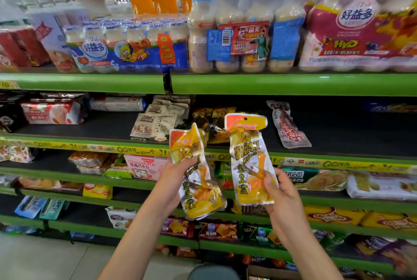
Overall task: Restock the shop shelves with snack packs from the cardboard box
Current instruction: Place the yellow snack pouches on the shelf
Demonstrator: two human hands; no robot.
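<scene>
Pinching one yellow snack pack (pixel 198 180) in left hand (pixel 173 180); right hand (pixel 279 191) grips another pack (pixel 250 160).

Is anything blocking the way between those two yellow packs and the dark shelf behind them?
Nothing visible does. The left hand and right hand each hold a yellow snack pack before the open shelf, which has bare space.

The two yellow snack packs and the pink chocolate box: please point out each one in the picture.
Left yellow snack pack (pixel 198 180), head view: middle of its crumpled front.
Right yellow snack pack (pixel 248 157), head view: printed front, above the thumb.
Pink chocolate box (pixel 144 165), head view: its front face.
</scene>
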